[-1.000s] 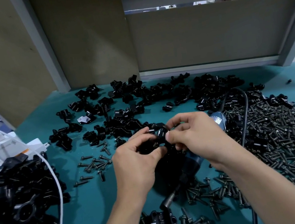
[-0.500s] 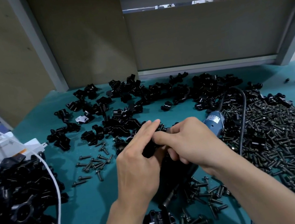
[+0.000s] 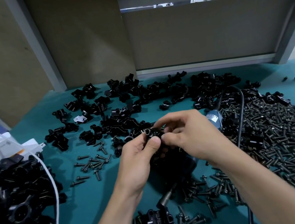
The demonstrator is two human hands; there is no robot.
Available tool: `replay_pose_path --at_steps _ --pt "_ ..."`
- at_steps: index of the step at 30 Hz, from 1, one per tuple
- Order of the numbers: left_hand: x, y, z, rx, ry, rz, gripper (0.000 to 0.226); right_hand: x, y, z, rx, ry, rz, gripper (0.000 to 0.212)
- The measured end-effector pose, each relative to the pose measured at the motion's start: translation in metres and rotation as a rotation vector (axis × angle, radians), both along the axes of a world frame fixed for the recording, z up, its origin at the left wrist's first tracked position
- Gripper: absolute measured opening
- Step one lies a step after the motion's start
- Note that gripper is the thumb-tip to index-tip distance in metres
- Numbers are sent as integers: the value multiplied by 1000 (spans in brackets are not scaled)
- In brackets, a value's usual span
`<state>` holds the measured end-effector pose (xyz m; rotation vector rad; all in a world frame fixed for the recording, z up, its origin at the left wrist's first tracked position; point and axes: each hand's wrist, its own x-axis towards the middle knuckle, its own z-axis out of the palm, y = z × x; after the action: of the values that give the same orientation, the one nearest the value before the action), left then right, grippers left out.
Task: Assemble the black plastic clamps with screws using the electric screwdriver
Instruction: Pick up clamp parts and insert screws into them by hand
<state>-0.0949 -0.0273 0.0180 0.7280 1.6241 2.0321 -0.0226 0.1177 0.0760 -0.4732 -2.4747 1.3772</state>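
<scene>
Single wide-angle view from a head-worn camera, facing forward and steeply down along both forearms point(image 3: 111, 223) onto the bench point(image 3: 91, 200). The left hand point(image 3: 137, 159) and right hand point(image 3: 188, 138) meet on a black clamp point(image 3: 151, 133) just above frame centre, close to the lens. Beyond the hands upright panels point(image 3: 207, 30) close the view; outward of either hand the bench curves, probably from lens distortion, and detail softens.
</scene>
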Motion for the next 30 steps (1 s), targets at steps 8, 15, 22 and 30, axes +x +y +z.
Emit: replay_pose_path --at_steps 8,15,22,30 --pt "0 0 1 24 37 -3 39 0 5 -2 -48 -21 22 13" --pt "-1 -1 1 26 13 10 43 0 5 -6 -220 -2 80 17" --pt "2 0 7 52 -25 -2 52 3 7 -5 -239 -25 93 30" --pt "4 0 5 32 -74 178 17 -2 -4 -14 -235 -46 -22 27"
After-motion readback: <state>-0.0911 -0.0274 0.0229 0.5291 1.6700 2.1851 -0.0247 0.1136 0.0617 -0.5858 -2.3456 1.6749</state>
